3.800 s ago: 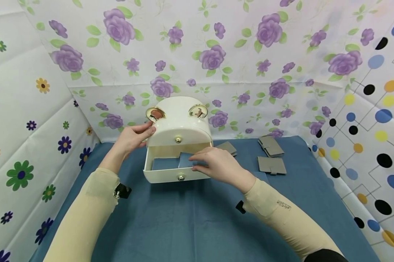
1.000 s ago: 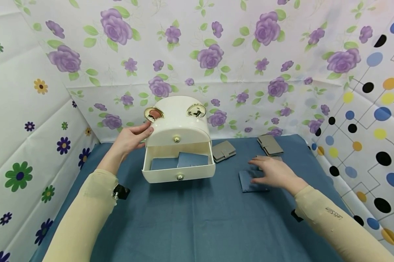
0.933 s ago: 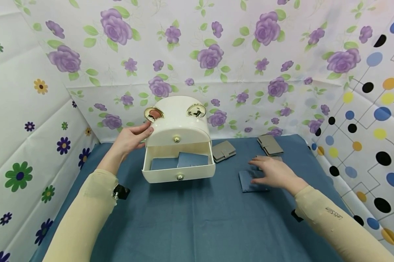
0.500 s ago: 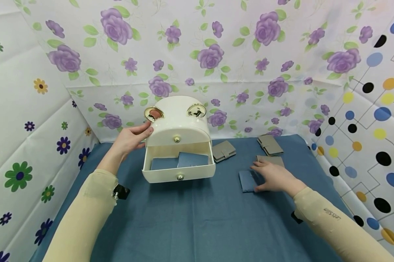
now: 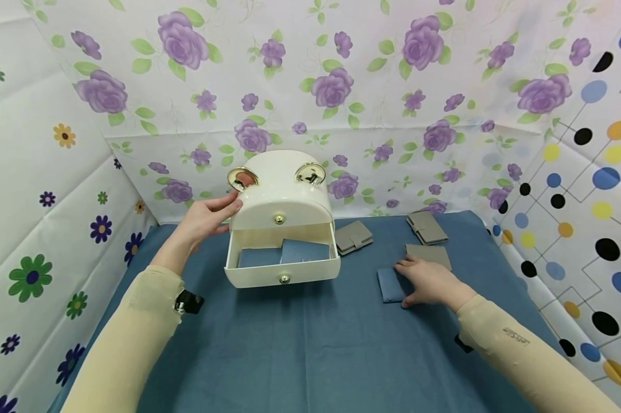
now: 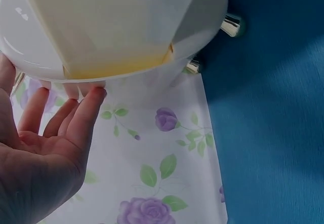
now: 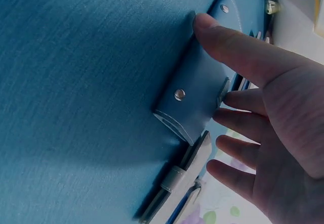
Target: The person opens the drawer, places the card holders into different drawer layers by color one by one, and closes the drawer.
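At the near side, the person's right hand (image 5: 431, 282) spans a flat, square wallet of blue leather-like material (image 5: 389, 285), which lies on the blue tablecloth (image 5: 341, 355); thumb and fingers are wide apart at its opposite edges, and I cannot tell if they press. Being thin (and nearly the colour of the cloth), it could slip from the fingertips, or push the flat grey wallet (image 5: 430, 254) just behind. The cream plastic drawer (image 5: 253, 280) stands pulled out; inside, a slanted, flat blue item (image 5: 305, 250) could catch if pushed in. Farther, the left hand (image 5: 202, 219), fingers nearly straight, only touches the side of the cream, round-topped cabinet (image 5: 284, 198); without this support, it could slide or tip.
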{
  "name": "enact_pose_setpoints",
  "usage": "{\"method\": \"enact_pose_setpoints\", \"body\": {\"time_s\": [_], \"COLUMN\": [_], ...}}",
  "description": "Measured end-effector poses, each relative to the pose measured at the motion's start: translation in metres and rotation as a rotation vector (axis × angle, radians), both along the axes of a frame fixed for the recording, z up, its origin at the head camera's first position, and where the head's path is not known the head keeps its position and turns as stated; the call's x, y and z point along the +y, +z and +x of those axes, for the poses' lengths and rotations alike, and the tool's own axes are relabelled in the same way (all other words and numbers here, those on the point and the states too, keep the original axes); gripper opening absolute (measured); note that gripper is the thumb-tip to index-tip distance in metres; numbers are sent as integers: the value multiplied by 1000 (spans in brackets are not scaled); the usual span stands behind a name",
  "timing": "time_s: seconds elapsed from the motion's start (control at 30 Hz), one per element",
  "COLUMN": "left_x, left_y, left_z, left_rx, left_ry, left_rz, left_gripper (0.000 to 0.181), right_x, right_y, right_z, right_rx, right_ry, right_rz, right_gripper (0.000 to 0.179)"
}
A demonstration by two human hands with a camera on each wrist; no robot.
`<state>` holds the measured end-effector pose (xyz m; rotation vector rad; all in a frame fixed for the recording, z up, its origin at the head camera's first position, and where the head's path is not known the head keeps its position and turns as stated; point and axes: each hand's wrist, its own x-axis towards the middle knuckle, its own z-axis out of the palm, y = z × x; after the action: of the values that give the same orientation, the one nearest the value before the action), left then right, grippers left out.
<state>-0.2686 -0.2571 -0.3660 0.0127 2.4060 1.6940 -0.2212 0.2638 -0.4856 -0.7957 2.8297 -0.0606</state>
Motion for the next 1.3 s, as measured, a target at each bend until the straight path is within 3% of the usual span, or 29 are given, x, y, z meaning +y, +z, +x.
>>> {"method": "enact_pose_setpoints", "body": {"time_s": [0.47, 0.77, 1.07, 1.3], "left_x": [4, 9, 6, 8], "left_y": [8, 8, 5, 6], "left_z": [-2, 1, -1, -3], "left_rx": [21, 51, 48, 27], "left_ry": [-25, -20, 3, 10], "left_rz": [-63, -78, -70, -80], "left_gripper": [80, 85, 86, 89], "right_x": [-15, -26, -40, -45], "right_y": [0, 5, 5, 4], "right_z": [-5, -14, -9, -9], "right_rx": [13, -20, 51, 41], "right_ry": [4, 20, 2, -37], "right_rz": [52, 89, 113, 137], "right_gripper": [79, 44, 38, 38]}}
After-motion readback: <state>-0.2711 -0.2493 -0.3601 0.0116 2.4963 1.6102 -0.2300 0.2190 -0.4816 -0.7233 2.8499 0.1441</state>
